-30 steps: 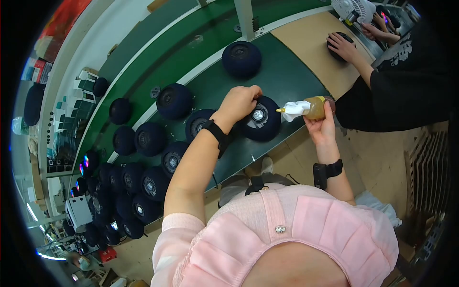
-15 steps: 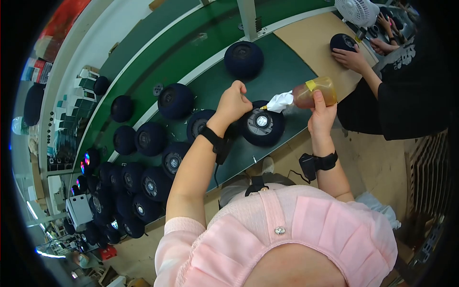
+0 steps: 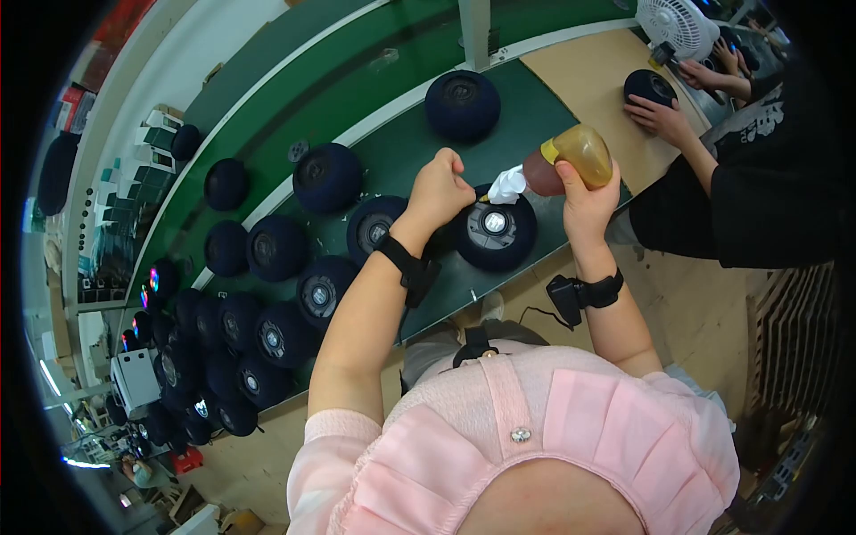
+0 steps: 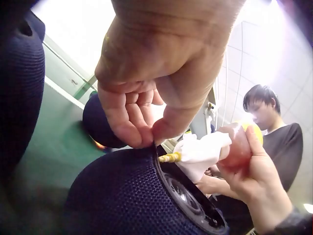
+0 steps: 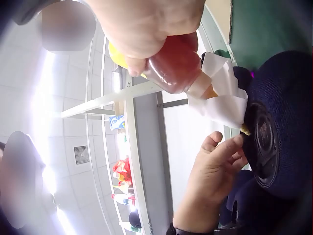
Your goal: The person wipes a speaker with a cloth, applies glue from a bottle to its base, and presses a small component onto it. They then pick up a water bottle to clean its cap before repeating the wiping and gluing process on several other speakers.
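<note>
A round speaker-like unit (image 3: pixel 495 255) in dark navy knit fabric lies on the green bench, its black recessed face upward. My left hand (image 3: pixel 437 192) is at its far left rim, and in the left wrist view thumb and forefinger pinch the fabric edge (image 4: pixel 152 151). My right hand (image 3: pixel 588 212) grips a squeeze glue bottle (image 3: pixel 581 153), amber and reddish, tilted nozzle-down toward the unit. White tissue (image 4: pixel 198 155) is wrapped round the bottle's neck. The yellow nozzle tip (image 4: pixel 169 157) sits right at the rim beside the pinching fingers.
Several similar navy units (image 3: pixel 326 178) stand along the bench to the left, and another unit (image 3: pixel 462 105) sits beyond. At right, a person in a black shirt (image 3: pixel 758 192) handles a unit (image 3: pixel 649 87) on a brown board (image 3: pixel 580 76), near a white fan (image 3: pixel 678 28).
My right hand has brought the bottle left and tipped it, so the nozzle moved from beside the unit to its rim. My left hand shifted slightly and stays at the far left rim.
</note>
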A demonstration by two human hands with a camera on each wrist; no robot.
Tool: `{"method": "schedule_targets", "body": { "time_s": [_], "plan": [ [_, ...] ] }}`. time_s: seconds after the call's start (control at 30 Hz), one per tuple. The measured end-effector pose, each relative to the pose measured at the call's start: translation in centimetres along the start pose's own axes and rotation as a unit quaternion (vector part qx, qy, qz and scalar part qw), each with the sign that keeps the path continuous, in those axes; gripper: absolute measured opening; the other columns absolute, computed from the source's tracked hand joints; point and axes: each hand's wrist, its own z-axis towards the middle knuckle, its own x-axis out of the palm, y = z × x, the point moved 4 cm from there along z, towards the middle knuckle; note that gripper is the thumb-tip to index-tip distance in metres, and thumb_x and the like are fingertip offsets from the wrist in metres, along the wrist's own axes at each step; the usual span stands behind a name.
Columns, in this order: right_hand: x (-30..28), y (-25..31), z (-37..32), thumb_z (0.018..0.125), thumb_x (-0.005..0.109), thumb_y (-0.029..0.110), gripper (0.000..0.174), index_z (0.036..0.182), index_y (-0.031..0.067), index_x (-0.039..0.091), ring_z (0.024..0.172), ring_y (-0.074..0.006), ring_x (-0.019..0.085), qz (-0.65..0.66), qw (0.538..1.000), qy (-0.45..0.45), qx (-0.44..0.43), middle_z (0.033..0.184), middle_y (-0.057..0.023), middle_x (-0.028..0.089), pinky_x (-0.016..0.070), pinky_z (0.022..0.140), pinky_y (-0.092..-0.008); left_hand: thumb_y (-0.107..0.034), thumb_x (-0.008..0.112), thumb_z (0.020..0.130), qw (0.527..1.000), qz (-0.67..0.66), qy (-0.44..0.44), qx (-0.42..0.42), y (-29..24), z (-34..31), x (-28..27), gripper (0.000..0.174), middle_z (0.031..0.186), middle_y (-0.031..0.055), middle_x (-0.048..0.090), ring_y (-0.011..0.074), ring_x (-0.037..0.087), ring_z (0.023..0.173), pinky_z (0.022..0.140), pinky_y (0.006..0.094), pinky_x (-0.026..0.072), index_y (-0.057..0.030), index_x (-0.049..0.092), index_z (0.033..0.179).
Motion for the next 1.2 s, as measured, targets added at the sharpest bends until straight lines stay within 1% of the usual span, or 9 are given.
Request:
{"method": "schedule_targets", "body": {
  "time_s": [0.3, 0.7, 0.77, 0.8, 0.87, 0.9, 0.97, 1.0, 1.2],
  "plan": [
    [0.2, 0.9, -1.0, 0.070, 0.078, 0.018, 0.061, 0.112, -0.0042, 0.041, 0.093, -0.0152, 0.056, -0.042, 0.994, 0.038, -0.094, 0.104, -0.0099, 0.056, 0.0461, 0.081, -0.0269, 0.005, 0.060, 0.063, 0.998, -0.060, -0.004, -0.013, 1.5, 0.2, 0.3, 0.033, 0.065, 0.0108, 0.062, 0.0121, 0.057, 0.056, 0.050, 0.0236, 0.0436, -0.0016, 0.039, 0.088],
    [-2.9, -2.3, -0.5, 0.077, 0.071, 0.016, 0.048, 0.112, -0.0009, 0.043, 0.094, -0.0163, 0.055, 0.108, 0.992, -0.054, 0.042, 0.104, -0.0074, 0.055, 0.0443, 0.084, -0.0284, 0.005, 0.060, 0.063, 0.998, -0.031, -0.016, -0.044, 1.4, -0.1, 0.5, 0.034, 0.066, 0.0110, 0.062, 0.0129, 0.057, 0.055, 0.050, 0.0242, 0.0446, 0.0009, 0.042, 0.091],
    [-3.1, -3.0, -0.7, 0.083, 0.064, 0.023, 0.043, 0.114, 0.0020, 0.044, 0.095, -0.0195, 0.056, 0.219, 0.957, -0.077, 0.175, 0.104, -0.0083, 0.056, 0.0450, 0.086, -0.0316, 0.002, 0.063, 0.061, 0.997, -0.048, -0.022, -0.060, 1.7, -0.1, 0.7, 0.033, 0.065, 0.0097, 0.062, 0.0153, 0.059, 0.058, 0.054, 0.0262, 0.0459, -0.0005, 0.046, 0.089],
    [-3.2, -2.8, -0.8, 0.083, 0.064, 0.023, 0.043, 0.114, 0.0020, 0.044, 0.095, -0.0195, 0.056, 0.219, 0.957, -0.078, 0.173, 0.104, -0.0083, 0.056, 0.0450, 0.086, -0.0316, -0.001, 0.065, 0.060, 0.995, -0.064, -0.030, -0.076, 2.0, -0.1, 0.7, 0.032, 0.065, 0.0084, 0.062, 0.0177, 0.061, 0.060, 0.057, 0.0281, 0.0473, -0.0019, 0.050, 0.087],
    [-2.6, -3.3, -1.5, 0.088, 0.054, 0.037, 0.040, 0.112, 0.0062, 0.049, 0.099, -0.0206, 0.055, 0.313, 0.885, -0.062, 0.338, 0.108, -0.0093, 0.056, 0.0483, 0.083, -0.0364, -0.001, 0.065, 0.059, 0.995, -0.054, -0.034, -0.071, 1.8, 0.0, 0.6, 0.031, 0.065, 0.0083, 0.062, 0.0175, 0.061, 0.061, 0.058, 0.0279, 0.0475, -0.0017, 0.051, 0.087],
    [-2.5, -3.0, -1.6, 0.088, 0.054, 0.037, 0.040, 0.112, 0.0062, 0.049, 0.099, -0.0206, 0.055, 0.312, 0.886, -0.063, 0.338, 0.108, -0.0093, 0.056, 0.0483, 0.083, -0.0364, -0.001, 0.065, 0.059, 0.996, -0.045, -0.038, -0.072, 1.7, -0.3, 0.7, 0.030, 0.065, 0.0081, 0.063, 0.0174, 0.061, 0.062, 0.058, 0.0277, 0.0477, -0.0015, 0.053, 0.086],
    [-2.3, -3.1, -2.6, 0.087, 0.052, 0.043, 0.041, 0.111, 0.0100, 0.051, 0.101, -0.0213, 0.054, 0.332, 0.809, -0.177, 0.452, 0.107, -0.0077, 0.056, 0.0485, 0.083, -0.0365, -0.001, 0.065, 0.060, 0.996, -0.030, -0.044, -0.072, 0.6, -0.8, 0.4, 0.029, 0.065, 0.0078, 0.063, 0.0151, 0.060, 0.060, 0.057, 0.0260, 0.0469, -0.0006, 0.053, 0.087],
    [-2.7, -4.1, -3.0, 0.086, 0.053, 0.044, 0.040, 0.109, 0.0108, 0.053, 0.099, -0.0222, 0.055, 0.367, 0.777, -0.169, 0.482, 0.106, -0.0065, 0.055, 0.0498, 0.083, -0.0358, 0.000, 0.064, 0.061, 0.996, -0.013, -0.050, -0.072, 0.1, -1.0, 0.3, 0.029, 0.065, 0.0074, 0.063, 0.0127, 0.059, 0.059, 0.056, 0.0243, 0.0461, 0.0003, 0.054, 0.088],
    [-3.1, -3.6, -4.8, 0.087, 0.052, 0.042, 0.044, 0.113, 0.0073, 0.048, 0.099, -0.0234, 0.054, 0.453, 0.708, -0.134, 0.526, 0.109, -0.0093, 0.051, 0.0524, 0.080, -0.0345, -0.003, 0.064, 0.060, 0.994, 0.012, -0.067, -0.083, 0.0, -1.3, 0.4, 0.031, 0.067, 0.0062, 0.062, 0.0138, 0.059, 0.062, 0.059, 0.0253, 0.0461, -0.0006, 0.055, 0.089]
  ]
}}
